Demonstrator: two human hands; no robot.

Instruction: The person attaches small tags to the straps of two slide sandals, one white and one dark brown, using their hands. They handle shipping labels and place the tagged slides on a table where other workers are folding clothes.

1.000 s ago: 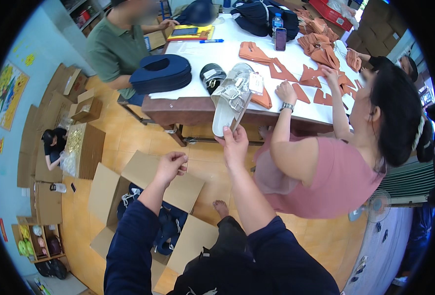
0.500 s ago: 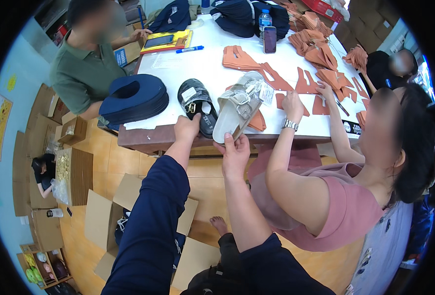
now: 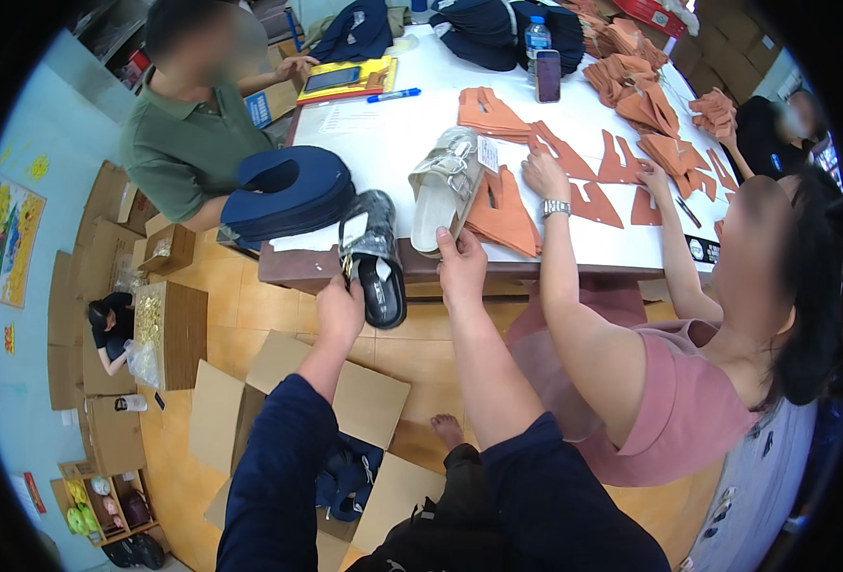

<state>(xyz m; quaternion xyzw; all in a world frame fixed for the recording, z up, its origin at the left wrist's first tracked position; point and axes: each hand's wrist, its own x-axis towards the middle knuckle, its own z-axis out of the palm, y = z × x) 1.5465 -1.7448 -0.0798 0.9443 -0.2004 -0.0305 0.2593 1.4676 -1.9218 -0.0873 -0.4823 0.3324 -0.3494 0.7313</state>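
My left hand (image 3: 341, 310) grips a black slide sandal (image 3: 375, 262) by its side, in front of the table's edge. The sandal has a buckled strap, a white tag and what looks like clear wrapping on the upper. My right hand (image 3: 462, 265) pinches the heel end of a beige two-buckle sandal (image 3: 446, 186), fingers beneath and thumb on the footbed. A white label hangs at its strap. The beige sandal is held over the front edge of the white table (image 3: 383, 157), beside a stack of orange cut pieces (image 3: 503, 214).
Dark blue U-shaped pieces (image 3: 288, 195) are stacked at the table's left corner. A person in pink (image 3: 621, 381) handles orange pieces close on my right; another in green (image 3: 188, 143) sits at left. An open carton (image 3: 345, 381) holding dark blue items stands below. A bottle (image 3: 537, 43) and phone (image 3: 548, 76) stand farther back.
The black sandal has come down and toward me, off the table's edge, apart from the beige one. The beige sandal has risen slightly in view. The view has shifted a little left.
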